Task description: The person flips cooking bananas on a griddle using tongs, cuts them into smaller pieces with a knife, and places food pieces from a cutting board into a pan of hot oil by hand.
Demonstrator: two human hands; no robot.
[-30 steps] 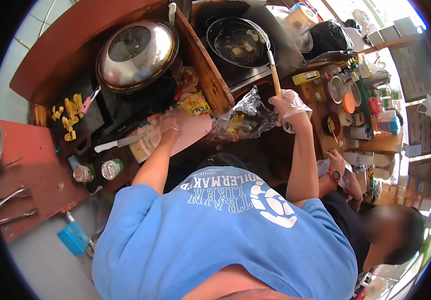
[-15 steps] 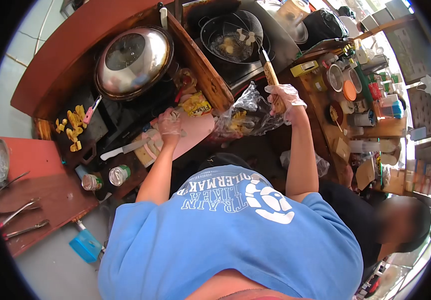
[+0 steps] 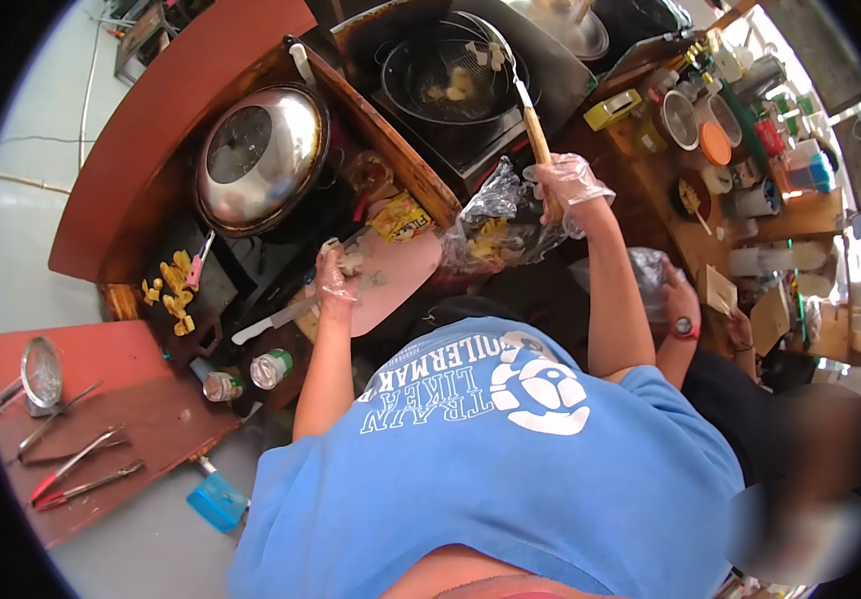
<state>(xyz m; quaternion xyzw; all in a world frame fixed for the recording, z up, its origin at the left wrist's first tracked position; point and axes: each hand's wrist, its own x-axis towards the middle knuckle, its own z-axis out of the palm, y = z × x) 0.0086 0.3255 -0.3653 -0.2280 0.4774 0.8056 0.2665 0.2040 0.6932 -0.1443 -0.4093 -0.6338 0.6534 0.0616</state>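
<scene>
My right hand [image 3: 572, 192], in a clear plastic glove, is closed round the wooden handle of a wire skimmer [image 3: 533, 125]. The skimmer's mesh is over a black wok [image 3: 401, 92], with a few pale pieces [image 3: 485, 56] on it. Lighter yellowish lumps [image 3: 458, 85] lie in the wok below. My gloved left hand [image 3: 335, 285] is closed on whitish food pieces [image 3: 351, 262] above the left part of a pink cutting board [image 3: 406, 275]. More pale slices lie on the board near that hand. A kitchen knife [image 3: 273, 321] rests at the board's left edge.
A lidded pan [image 3: 263, 160] stands behind a wooden divider [image 3: 381, 125]. A yellow packet [image 3: 401, 217] and a plastic bag with yellow pieces [image 3: 490, 238] border the board. Two jars [image 3: 271, 367] stand at left. A co-worker's hand [image 3: 682, 304] is close by my right arm.
My left hand has turned up off the board, showing the pale pieces in it. The skimmer still hangs over the wok, slightly shifted. A co-worker's hand has come into view on the right.
</scene>
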